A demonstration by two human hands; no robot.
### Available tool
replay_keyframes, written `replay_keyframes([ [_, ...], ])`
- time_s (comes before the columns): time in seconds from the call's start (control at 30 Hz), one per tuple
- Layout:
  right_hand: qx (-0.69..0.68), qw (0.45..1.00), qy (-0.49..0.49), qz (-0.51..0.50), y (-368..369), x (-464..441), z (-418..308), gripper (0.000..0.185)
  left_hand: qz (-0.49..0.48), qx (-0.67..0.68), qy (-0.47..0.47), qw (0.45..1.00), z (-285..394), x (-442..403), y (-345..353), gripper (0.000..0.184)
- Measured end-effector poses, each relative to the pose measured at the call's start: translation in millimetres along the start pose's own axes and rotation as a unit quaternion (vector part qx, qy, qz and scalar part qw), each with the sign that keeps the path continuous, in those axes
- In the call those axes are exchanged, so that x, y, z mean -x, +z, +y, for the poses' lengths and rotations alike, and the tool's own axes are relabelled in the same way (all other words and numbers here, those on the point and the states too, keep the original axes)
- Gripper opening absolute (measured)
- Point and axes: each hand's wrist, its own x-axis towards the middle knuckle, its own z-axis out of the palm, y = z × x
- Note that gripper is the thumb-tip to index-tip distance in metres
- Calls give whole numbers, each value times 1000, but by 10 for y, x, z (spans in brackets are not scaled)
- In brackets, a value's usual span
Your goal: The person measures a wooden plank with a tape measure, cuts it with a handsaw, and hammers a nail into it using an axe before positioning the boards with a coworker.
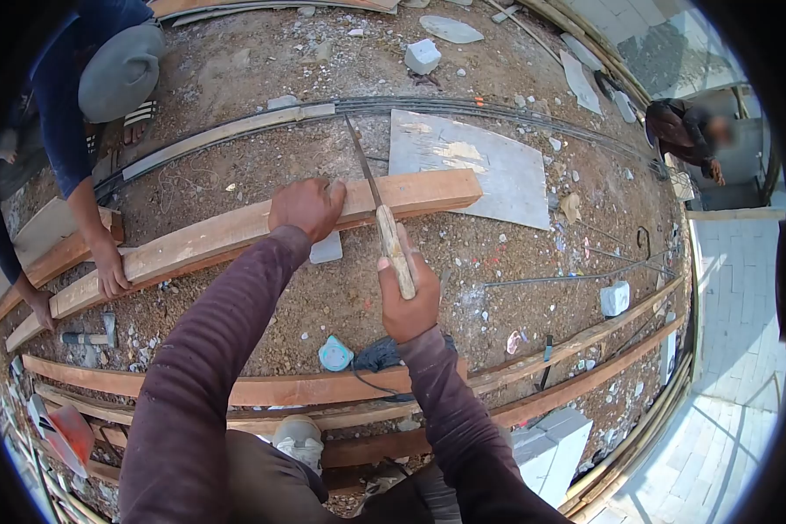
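Note:
A long wooden beam runs across the view above the stony ground, its sawn end at the right. My left hand is closed over its top edge, pressing on the wood. In my right hand is a handsaw, gripped by its worn, pale handle. The narrow blade points away from me and crosses the beam a little to the right of my left hand. Whether its teeth have cut into the wood I cannot tell.
A co-worker's hands hold the beam's left end. A hammer, a turquoise tape measure and more timbers lie nearby. Beyond are a grey sheet and steel bars. Another person is at far right.

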Motion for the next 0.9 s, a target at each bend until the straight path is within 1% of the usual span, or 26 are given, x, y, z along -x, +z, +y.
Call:
replay_keyframes([
  [0.03,2,1000,-4,3,-7,9,-3,49,-9,5,-6,1000,23,44,10,54],
  [0.07,-26,991,123,-42,-182,264,-222,50,-24,0,-1,1000,28,149,60,54],
  [0.13,7,996,92,-16,-456,1063,-348,52,-3,-7,8,1000,-7,12,27,54],
  [0.17,40,998,31,-34,-601,1274,-479,53,8,1,8,1000,-3,9,32,54],
  [0.2,48,998,32,-28,-615,1286,-432,52,22,8,7,1000,-2,-6,47,55],
  [0.23,39,997,65,-25,-538,1189,-390,52,28,13,8,999,-16,25,74,55],
  [0.27,30,994,99,-22,-462,1094,-342,52,7,13,6,1000,-45,91,101,55],
  [0.3,5,989,143,-22,-287,677,-104,53,0,15,6,1000,-58,61,74,55],
  [0.33,3,991,127,-41,-110,158,-71,54,-5,20,7,1000,-23,21,55,54],
  [0.37,-4,992,114,-62,16,-148,-74,54,-6,16,1,1000,-11,9,35,54],
  [0.43,-22,992,113,-47,-84,79,-131,54,-20,7,-11,1000,7,29,21,54],
  [0.47,-30,992,116,-39,-163,301,-192,53,-21,4,-1,1000,-3,81,32,53],
  [0.53,30,998,56,-6,-463,1104,-320,51,1,7,15,1000,-33,15,48,53],
  [0.63,27,998,58,-11,-485,1068,-248,51,34,-5,16,999,-37,19,97,53],
  [0.67,27,998,58,-8,-485,1073,-231,50,18,0,11,1000,-36,28,91,53],
  [0.73,-29,992,116,-29,-87,216,-120,50,-7,8,5,1000,-11,19,29,52],
  [0.8,-17,998,53,-30,-10,-10,41,49,-6,6,-5,1000,-15,-50,-16,52],
  [0.83,-6,999,37,-29,-37,61,72,48,-22,7,-9,1000,5,14,24,52],
  [0.87,32,995,86,-38,-168,393,-109,49,-23,6,-2,1000,-1,72,53,52],
  [0.9,37,996,74,-21,-322,788,-245,50,-6,7,3,1000,-24,29,51,53],
])
